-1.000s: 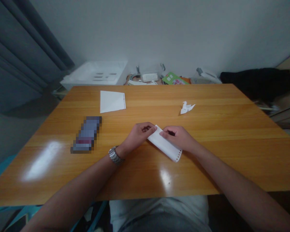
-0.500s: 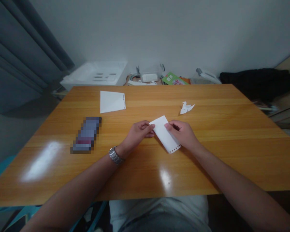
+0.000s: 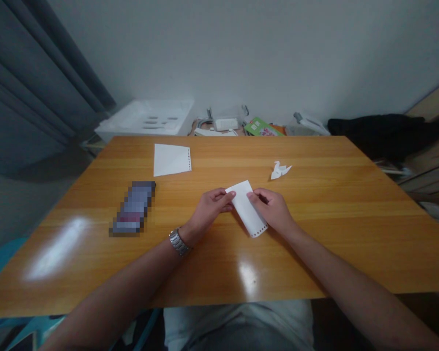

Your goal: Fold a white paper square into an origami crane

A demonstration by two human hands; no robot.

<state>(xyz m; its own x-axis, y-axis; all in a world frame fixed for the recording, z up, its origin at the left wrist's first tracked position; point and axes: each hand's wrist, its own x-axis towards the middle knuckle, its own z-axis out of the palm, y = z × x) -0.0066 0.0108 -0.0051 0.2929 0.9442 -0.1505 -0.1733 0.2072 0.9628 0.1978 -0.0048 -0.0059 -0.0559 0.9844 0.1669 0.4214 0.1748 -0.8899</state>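
Note:
A folded white sheet (image 3: 246, 207) with a row of punched holes along its near edge lies on the wooden table (image 3: 314, 243), at its middle. My left hand (image 3: 208, 209), with a metal watch on the wrist, pinches the sheet's left edge. The fingers of my right hand (image 3: 272, 209) are curled onto its right edge, pressing it down. Both forearms reach in from the near side.
A second folded white sheet (image 3: 171, 159) lies at the far left. A small white paper figure (image 3: 279, 170) sits at the far right. A blurred dark flat object (image 3: 133, 208) lies to the left. Clutter, a white tray (image 3: 146, 119) and dark cloth (image 3: 384, 129) lie beyond the table.
The sheet has turned from lying slantwise to more upright between my hands, and its far corner now stands out past my fingers. The camera has tilted slightly down.

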